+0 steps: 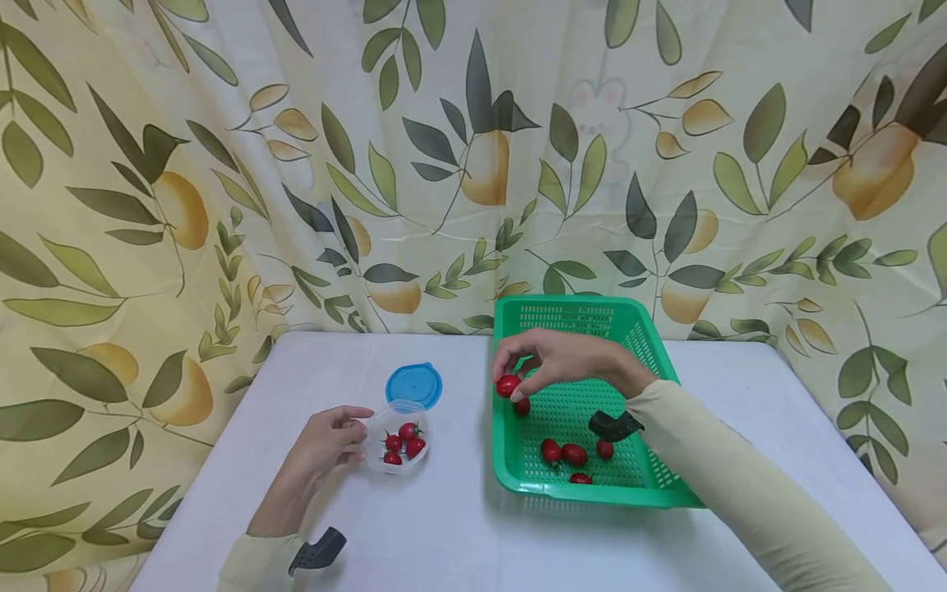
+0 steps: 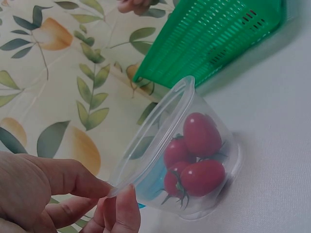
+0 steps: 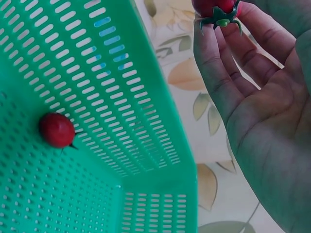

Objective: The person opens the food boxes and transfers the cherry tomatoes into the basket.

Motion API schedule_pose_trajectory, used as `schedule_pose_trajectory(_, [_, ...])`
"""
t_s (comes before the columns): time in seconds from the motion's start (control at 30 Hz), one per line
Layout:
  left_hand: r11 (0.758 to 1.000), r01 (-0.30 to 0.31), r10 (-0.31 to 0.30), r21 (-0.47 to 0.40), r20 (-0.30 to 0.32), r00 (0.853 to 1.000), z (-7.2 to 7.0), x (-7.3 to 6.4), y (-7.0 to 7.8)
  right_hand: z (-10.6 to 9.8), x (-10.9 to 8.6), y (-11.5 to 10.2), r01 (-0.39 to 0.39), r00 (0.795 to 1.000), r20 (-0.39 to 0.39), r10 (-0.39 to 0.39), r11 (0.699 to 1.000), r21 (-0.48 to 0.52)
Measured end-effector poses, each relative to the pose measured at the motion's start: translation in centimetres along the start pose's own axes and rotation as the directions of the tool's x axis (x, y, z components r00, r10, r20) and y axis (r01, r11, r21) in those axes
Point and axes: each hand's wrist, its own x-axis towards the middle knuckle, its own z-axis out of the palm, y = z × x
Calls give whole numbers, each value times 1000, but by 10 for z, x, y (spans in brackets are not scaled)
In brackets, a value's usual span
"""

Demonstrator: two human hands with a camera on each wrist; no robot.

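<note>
My right hand (image 1: pixel 551 359) pinches a cherry tomato (image 1: pixel 508 386) above the left rim of the green basket (image 1: pixel 577 493); its green stem cap (image 3: pixel 222 22) shows in the right wrist view. Several more tomatoes lie in the basket, one cherry tomato (image 3: pixel 57 130) close to its side wall. With thumb and fingers, my left hand (image 1: pixel 329 440) pinches the rim of a clear plastic container (image 1: pixel 423 423), which stands on the table. Inside it sit several red tomatoes (image 2: pixel 201 135), some with green stems.
Behind the container lies a blue lid (image 1: pixel 414 385) on the white table (image 1: pixel 429 543). A curtain (image 1: pixel 444 164) printed with leaves and fruit hangs along the table's back edge, right behind the basket.
</note>
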Motion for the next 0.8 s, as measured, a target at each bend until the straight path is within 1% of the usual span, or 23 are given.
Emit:
schedule_pose_trajectory(0.2, [1000, -6, 6, 2, -3, 1000, 0, 0, 0, -2, -7, 4, 14, 1000, -7, -13, 1000, 21])
schedule_pose_trajectory(0.37, [1000, 0, 0, -2, -6, 1000, 0, 0, 0, -4, -14, 8, 22, 1000, -17, -22, 999, 32])
schedule_pose_trajectory(0.63, [1000, -6, 6, 0, 1, 1000, 0, 0, 1, -8, -27, 17, 40, 999, -37, -39, 999, 17])
schedule_pose_trajectory(0.8, [1000, -6, 6, 7, -3, 1000, 0, 0, 0, -11, -36, 20, 33, 998, -52, -32, 999, 30])
